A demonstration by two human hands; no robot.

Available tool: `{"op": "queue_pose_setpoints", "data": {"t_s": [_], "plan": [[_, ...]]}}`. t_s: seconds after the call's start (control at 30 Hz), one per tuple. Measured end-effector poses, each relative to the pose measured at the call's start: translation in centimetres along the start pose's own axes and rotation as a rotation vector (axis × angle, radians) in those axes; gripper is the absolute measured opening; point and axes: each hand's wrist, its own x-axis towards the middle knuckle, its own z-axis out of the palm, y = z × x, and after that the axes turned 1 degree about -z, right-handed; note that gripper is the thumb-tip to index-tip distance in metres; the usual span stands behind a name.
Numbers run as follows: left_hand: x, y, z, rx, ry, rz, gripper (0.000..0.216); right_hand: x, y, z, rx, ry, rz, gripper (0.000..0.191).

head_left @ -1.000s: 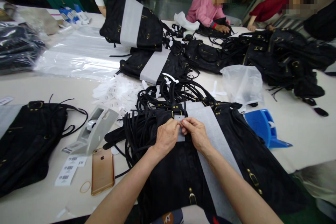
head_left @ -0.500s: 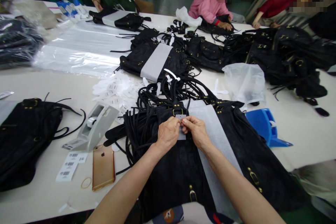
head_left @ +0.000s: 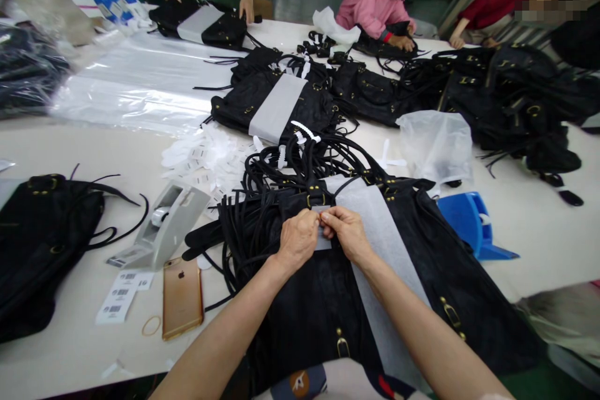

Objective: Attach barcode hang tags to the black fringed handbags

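Note:
A black handbag [head_left: 323, 287] with brass buckles and many fringed straps lies in front of me, a pale paper band [head_left: 375, 237] wrapped across it. Over its front, my left hand [head_left: 299, 239] and my right hand [head_left: 344, 232] meet with fingertips pinched together. A small grey hang tag [head_left: 324, 244] lies just behind the fingers, partly covered by them. Whatever the fingertips pinch is too small to make out. White toothed plastic strips [head_left: 305, 131] stick out among the bag's black handles [head_left: 309, 159].
Left of the bag are a grey tape dispenser [head_left: 164, 225], a phone [head_left: 182, 300], barcode stickers [head_left: 117, 297] and another black bag [head_left: 42, 250]. A blue tape dispenser [head_left: 464, 222] stands right. Clear plastic bags [head_left: 145, 84] and more handbags [head_left: 276, 100] lie farther back, where co-workers handle bags.
My hands stay pinched together at the tag, almost unmoved. Across the table, the co-worker in the green apron has lowered both hands onto a banded bag, which has shifted slightly left.

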Motion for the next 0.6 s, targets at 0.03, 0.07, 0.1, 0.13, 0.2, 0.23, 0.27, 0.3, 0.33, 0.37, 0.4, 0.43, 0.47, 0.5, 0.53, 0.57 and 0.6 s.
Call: {"op": "queue_pose_setpoints", "data": {"t_s": [0.03, 0.07, 0.1, 0.13, 0.2, 0.23, 0.27, 0.3, 0.33, 0.37, 0.4, 0.43, 0.47, 0.5, 0.53, 0.57, 0.6], "plan": [[0.0, 0.0, 0.0, 0.002, -0.002, 0.004, 0.025, 0.0, 0.0, 0.0, -0.012, -0.004, 0.002, 0.021], [0.0, -0.1, 0.0, 0.004, -0.003, 0.008, 0.025, 0.0, 0.0, -0.1, -0.023, -0.012, 0.005, 0.021], [0.0, -0.1, 0.1, 0.006, -0.003, 0.009, 0.025, 0.1, 0.0, -0.1, -0.032, -0.023, 0.008, 0.021], [0.0, -0.1, 0.1, 0.007, -0.005, 0.009, 0.025, 0.1, 0.1, -0.1, -0.037, -0.032, 0.01, 0.02], [0.0, -0.2, 0.1, 0.0, -0.009, 0.004, 0.025, 0.3, 0.2, -0.2, -0.041, -0.042, 0.011, 0.02], [0.0, -0.2, 0.1, -0.011, -0.011, 0.002, 0.025, 0.3, 0.3, -0.2, -0.04, -0.043, 0.01, 0.02], [0.1, -0.2, 0.1, -0.027, -0.012, 0.0, 0.025, 0.4, 0.4, -0.3, -0.037, -0.042, 0.007, 0.02], [0.1, -0.2, 0.1, -0.047, -0.013, -0.004, 0.024, 0.4, 0.4, -0.3, -0.03, -0.046, 0.005, 0.019], [0.2, -0.2, 0.0, -0.07, -0.013, -0.008, 0.023, 0.4, 0.5, -0.4, -0.017, -0.058, 0.006, 0.019], [0.2, -0.2, 0.0, -0.092, -0.013, -0.015, 0.022, 0.4, 0.5, -0.5, 0.003, -0.075, 0.01, 0.019], [0.3, -0.2, -0.1, -0.109, -0.014, -0.025, 0.022, 0.4, 0.5, -0.7, 0.027, -0.096, 0.016, 0.019], [0.3, -0.1, -0.2, -0.121, -0.017, -0.037, 0.021, 0.4, 0.6, -0.8, 0.054, -0.117, 0.023, 0.019], [0.4, -0.1, -0.2, -0.13, -0.021, -0.049, 0.021, 0.4, 0.6, -1.0, 0.08, -0.135, 0.03, 0.019], [0.4, 0.0, -0.3, -0.136, -0.026, -0.06, 0.021, 0.3, 0.7, -1.1, 0.104, -0.148, 0.036, 0.019], [0.4, 0.1, -0.4, -0.14, -0.031, -0.069, 0.02, 0.3, 0.7, -1.3, 0.126, -0.154, 0.042, 0.019], [0.4, 0.1, -0.4, -0.141, -0.033, -0.074, 0.02, 0.3, 0.8, -1.4, 0.148, -0.155, 0.047, 0.019], [0.3, 0.1, -0.4, -0.142, -0.033, -0.076, 0.02, 0.2, 0.9, -1.4, 0.166, -0.155, 0.052, 0.019]]}}
